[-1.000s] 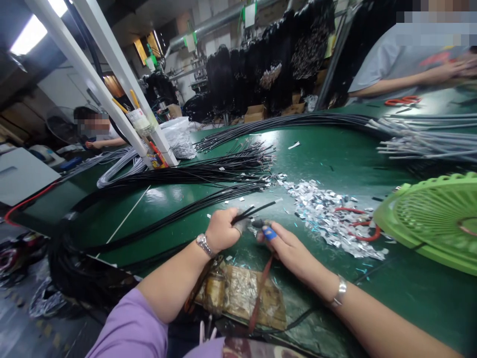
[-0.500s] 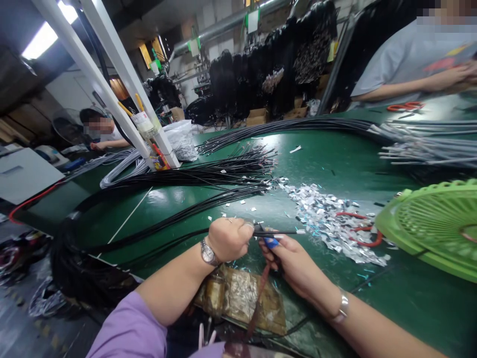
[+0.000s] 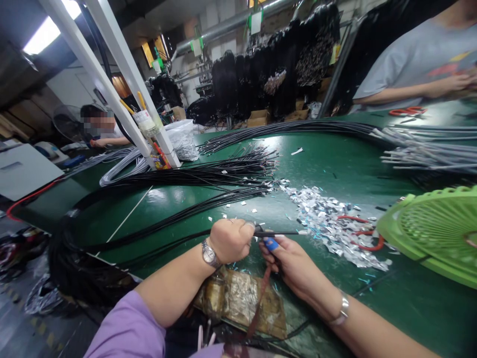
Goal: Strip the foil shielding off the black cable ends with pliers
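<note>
My left hand (image 3: 231, 241) is closed around a black cable (image 3: 281, 233), which runs out to the right over my other hand and ends in a pale tip. My right hand (image 3: 285, 258) is closed just below that cable, close beside the left. Blue wrapping (image 3: 270, 243) covers its thumb. A small dark piece shows between the two hands, but its kind is unclear. From under the right fingers a reddish-brown strip (image 3: 262, 293) hangs down over a worn, tape-covered pad (image 3: 242, 293) at the table's near edge. What the right fingers enclose is hidden.
Foil scraps (image 3: 324, 219) lie right of my hands, with red-handled tools (image 3: 368, 241) among them. A green fan (image 3: 432, 228) stands at the right. Black cable bundles (image 3: 208, 169) cross the green table (image 3: 320, 149). Grey cables (image 3: 421, 144) lie farther back. Two other people sit across the table.
My hands stay nearly in place on the cable. The whole view has shifted very slightly.
</note>
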Available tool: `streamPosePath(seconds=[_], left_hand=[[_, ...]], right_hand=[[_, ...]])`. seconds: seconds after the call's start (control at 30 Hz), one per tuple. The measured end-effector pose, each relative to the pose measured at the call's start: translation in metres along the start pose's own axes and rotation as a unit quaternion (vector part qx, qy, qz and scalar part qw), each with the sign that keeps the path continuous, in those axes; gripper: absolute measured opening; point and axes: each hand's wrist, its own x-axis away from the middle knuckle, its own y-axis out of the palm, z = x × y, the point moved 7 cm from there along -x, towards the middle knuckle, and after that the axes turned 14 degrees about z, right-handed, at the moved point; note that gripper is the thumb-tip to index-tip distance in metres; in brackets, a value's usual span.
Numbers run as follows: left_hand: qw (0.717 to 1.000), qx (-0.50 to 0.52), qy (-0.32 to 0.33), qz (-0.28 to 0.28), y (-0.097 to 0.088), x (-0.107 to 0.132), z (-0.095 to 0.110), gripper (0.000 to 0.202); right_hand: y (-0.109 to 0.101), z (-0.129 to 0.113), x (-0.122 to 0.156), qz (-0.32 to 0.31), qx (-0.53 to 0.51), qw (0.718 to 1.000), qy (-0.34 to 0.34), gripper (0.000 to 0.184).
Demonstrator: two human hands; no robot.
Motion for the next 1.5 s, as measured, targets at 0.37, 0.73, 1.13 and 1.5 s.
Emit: streamPosePath(seconds=[0.37,0.73,1.13,1.5], left_hand=[[0.856,0.311,-0.381,-0.160,0.027,0.007,-0.033,0.024],[0.579,0.501,-0.599,-0.232,0.047,0.026,-0.028,0.041],[0.826,0.331,-0.398,-0.224,0.036,0.015,-0.027,0.023],[0.889,0.317,-0.245,-0.223,0.029,0.006,-0.017,0.020]], right_hand=[[-0.005,-0.007,-0.005,-0.023,0.137,0.986,-0.088,0.041],[-0.007,-0.030,-0.011,-0.030,0.238,0.941,-0.238,0.027],[-0.026,-0.040,-0.014,0.087,0.257,0.912,-0.307,0.019],[-0.024,-0.008,-0.025,0.047,0.057,0.997,-0.011,0.021]])
